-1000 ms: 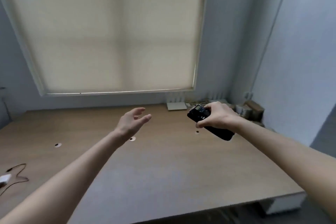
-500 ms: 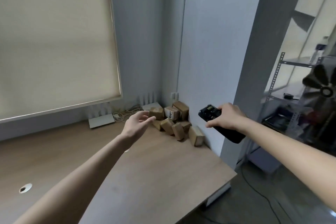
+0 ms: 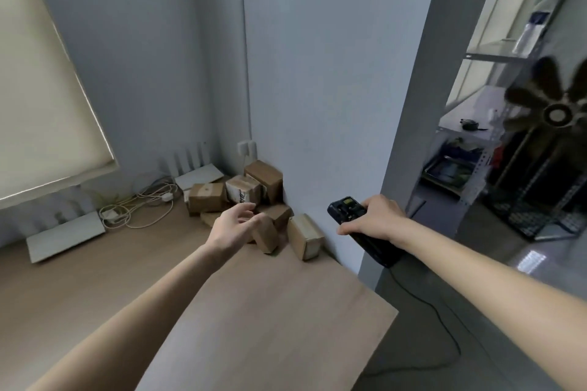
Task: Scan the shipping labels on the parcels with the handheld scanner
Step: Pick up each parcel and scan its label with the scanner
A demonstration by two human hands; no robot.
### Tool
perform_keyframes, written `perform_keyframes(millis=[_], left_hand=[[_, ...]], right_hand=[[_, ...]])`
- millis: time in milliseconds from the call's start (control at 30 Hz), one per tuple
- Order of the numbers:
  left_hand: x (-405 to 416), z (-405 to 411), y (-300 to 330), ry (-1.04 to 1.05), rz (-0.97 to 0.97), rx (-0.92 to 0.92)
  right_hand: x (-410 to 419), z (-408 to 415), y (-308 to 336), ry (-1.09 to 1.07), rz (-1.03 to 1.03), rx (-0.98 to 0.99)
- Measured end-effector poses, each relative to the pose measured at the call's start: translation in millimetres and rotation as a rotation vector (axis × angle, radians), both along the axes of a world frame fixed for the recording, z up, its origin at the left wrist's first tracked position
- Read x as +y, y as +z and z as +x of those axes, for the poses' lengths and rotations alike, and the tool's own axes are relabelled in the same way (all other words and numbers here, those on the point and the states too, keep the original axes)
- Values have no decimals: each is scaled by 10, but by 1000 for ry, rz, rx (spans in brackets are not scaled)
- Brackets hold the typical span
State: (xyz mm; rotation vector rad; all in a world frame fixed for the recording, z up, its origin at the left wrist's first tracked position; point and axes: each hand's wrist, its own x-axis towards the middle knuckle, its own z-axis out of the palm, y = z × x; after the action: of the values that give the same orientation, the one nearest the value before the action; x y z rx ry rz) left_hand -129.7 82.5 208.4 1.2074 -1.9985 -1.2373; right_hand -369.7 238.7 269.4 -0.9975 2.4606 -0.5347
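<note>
A wooden tabletop [image 3: 260, 320] carries cardboard parcels [image 3: 254, 197] piled in its far wall corner beside two white routers [image 3: 65, 236] and tangled cables [image 3: 139, 206], the left hand [image 3: 236, 225] hovering before them with relaxed, released grip, while the right hand [image 3: 374, 220] clasps the black scanner [image 3: 349, 211].

Head-worn view, forward and down
</note>
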Motion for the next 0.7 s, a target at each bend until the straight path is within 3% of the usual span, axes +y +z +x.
perform_keyframes(millis=[400,700], left_hand=[[-1315,-1422,-1450,-94,62,-252],[-1977,-2227,-2569,-75,138,-329]], right_hand=[[-1271,-1050,-1904,-172,90,-250],[-1903,-1434,-3101,-159,128,-441]])
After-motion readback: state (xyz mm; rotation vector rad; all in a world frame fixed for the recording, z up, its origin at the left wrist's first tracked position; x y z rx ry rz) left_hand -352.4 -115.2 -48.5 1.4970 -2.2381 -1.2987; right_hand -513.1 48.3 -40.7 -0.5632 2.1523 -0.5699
